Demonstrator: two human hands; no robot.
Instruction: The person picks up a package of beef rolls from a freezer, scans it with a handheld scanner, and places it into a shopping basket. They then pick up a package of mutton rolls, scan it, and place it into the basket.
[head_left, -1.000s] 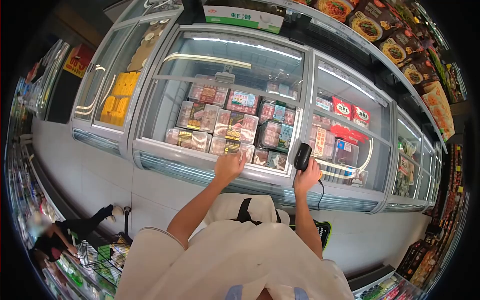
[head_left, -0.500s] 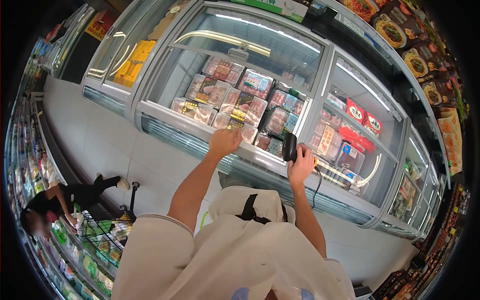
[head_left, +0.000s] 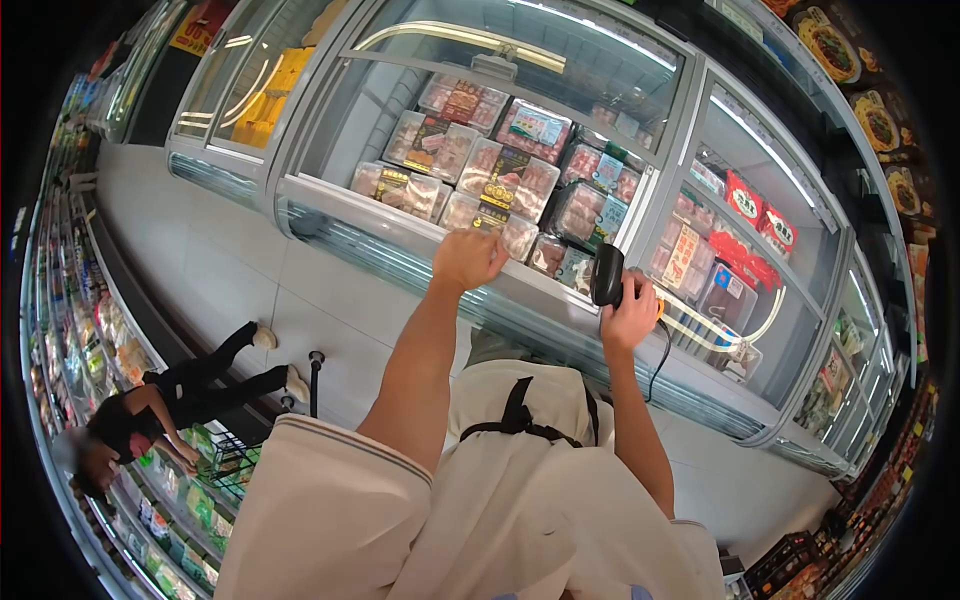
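My left hand [head_left: 468,260] is closed, its knuckles up, over the front rim [head_left: 392,224] of a chest freezer. What its curled fingers hold, if anything, is hidden. Just beyond it, inside the freezer, sit clear trays of packed meat [head_left: 507,180] with black and gold labels. My right hand [head_left: 632,312] grips a black handheld scanner [head_left: 607,276] above the same rim, farther right. A dark cable [head_left: 660,372] hangs down from it. Blue-labelled meat trays [head_left: 592,213] lie near the scanner's head.
Sliding glass [head_left: 530,55] covers the freezer's far half. In the neighbouring freezer [head_left: 735,250] are red packets [head_left: 745,200] and more trays. At lower left, a person in dark clothes [head_left: 150,410] is beside a shopping cart [head_left: 235,465] near stocked shelves.
The view has shifted, so the freezer appears higher and farther right. My left hand looks more tightly curled. The scanner stays in my right hand. The person at left has changed posture, legs apart.
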